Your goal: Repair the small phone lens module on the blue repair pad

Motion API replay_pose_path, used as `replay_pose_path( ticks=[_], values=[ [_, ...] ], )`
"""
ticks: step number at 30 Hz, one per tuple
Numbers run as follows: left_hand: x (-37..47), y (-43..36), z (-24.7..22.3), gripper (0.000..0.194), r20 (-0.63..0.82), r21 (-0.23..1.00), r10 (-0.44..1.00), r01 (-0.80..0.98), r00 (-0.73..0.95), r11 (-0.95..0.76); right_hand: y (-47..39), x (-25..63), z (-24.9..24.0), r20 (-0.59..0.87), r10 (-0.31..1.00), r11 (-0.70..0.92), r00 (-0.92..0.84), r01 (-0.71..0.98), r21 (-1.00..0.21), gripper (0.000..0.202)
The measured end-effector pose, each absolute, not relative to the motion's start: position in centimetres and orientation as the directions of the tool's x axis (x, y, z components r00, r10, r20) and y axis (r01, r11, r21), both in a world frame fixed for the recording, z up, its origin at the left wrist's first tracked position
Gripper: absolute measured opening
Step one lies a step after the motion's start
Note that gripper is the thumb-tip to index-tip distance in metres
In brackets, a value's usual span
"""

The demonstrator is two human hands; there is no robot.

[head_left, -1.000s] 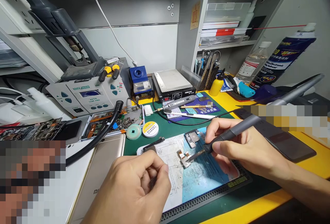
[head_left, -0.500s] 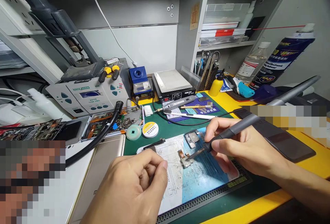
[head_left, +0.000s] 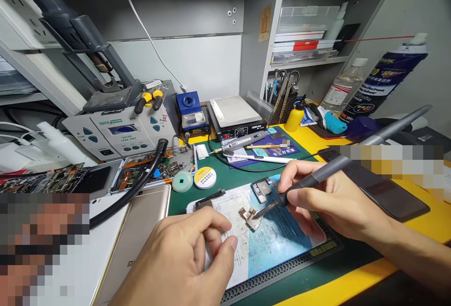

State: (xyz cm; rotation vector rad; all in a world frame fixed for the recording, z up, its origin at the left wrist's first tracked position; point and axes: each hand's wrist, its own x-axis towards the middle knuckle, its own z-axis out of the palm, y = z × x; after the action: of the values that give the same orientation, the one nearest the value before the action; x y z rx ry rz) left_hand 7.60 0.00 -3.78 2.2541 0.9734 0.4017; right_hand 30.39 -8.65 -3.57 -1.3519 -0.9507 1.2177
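Note:
My right hand [head_left: 317,198] grips a grey soldering iron [head_left: 327,169] like a pen. The iron's tip rests on a small silvery metal part with copper flex tabs [head_left: 253,223]. That part lies on a sheet in white and blue [head_left: 237,254]. Left of it, my left hand [head_left: 197,254] hovers with thumb and forefinger apart. Nothing shows between those fingers. Above the small part lies a second metal part in a dark frame [head_left: 261,190], close to my right fingertips.
A black hose [head_left: 141,179] curves past a gold phone [head_left: 137,231] at left. Behind stand a hot-air station [head_left: 127,129], a blue iron stand [head_left: 190,104] and a heating plate [head_left: 234,111]. A round tin [head_left: 205,177] sits mid-bench. A dark phone [head_left: 387,188] lies at right.
The thumb and forefinger of my left hand have parted, and the thin solder wire they held no longer shows. The small metal part has turned slightly under the iron's tip.

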Motion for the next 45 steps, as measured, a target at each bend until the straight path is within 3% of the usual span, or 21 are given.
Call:
replay_pose_path(
  ticks=[4,11,20,33,41,45],
  values=[
    [7.5,0.0,-3.9,0.004,0.157,0.599,0.667,0.467,0.729,-0.651,-8.6,30.6,-3.9,-0.141,0.978,-0.13,0.156,-0.08,-0.988,0.007],
    [6.9,0.1,-4.1,0.013,0.217,0.512,0.575,0.41,0.788,-0.755,-8.5,30.8,-3.8,-0.131,0.982,-0.114,0.135,-0.125,-0.986,0.005],
    [6.7,0.0,-3.3,0.015,0.167,0.46,0.54,0.42,0.825,-0.782,-8.3,30.9,-3.5,-0.196,0.975,-0.163,0.107,-0.261,-0.951,0.006],
    [6.5,-0.4,-1.2,0.006,-0.132,0.48,0.578,0.562,0.805,-0.674,-7.6,31.1,-3.9,-0.171,0.979,-0.13,0.108,-0.314,-0.94,0.014],
    [4.9,0.0,-0.3,0.01,-0.182,0.581,0.515,0.514,0.838,-0.631,-7.5,31.2,-3.6,-0.147,0.986,-0.111,0.083,-0.336,-0.935,0.013],
    [3.9,0.8,0.5,0.01,-0.127,0.565,0.568,0.529,0.813,-0.632,-7.5,31.3,-3.6,-0.12,0.99,-0.089,0.073,-0.34,-0.936,0.013]
  ],
)
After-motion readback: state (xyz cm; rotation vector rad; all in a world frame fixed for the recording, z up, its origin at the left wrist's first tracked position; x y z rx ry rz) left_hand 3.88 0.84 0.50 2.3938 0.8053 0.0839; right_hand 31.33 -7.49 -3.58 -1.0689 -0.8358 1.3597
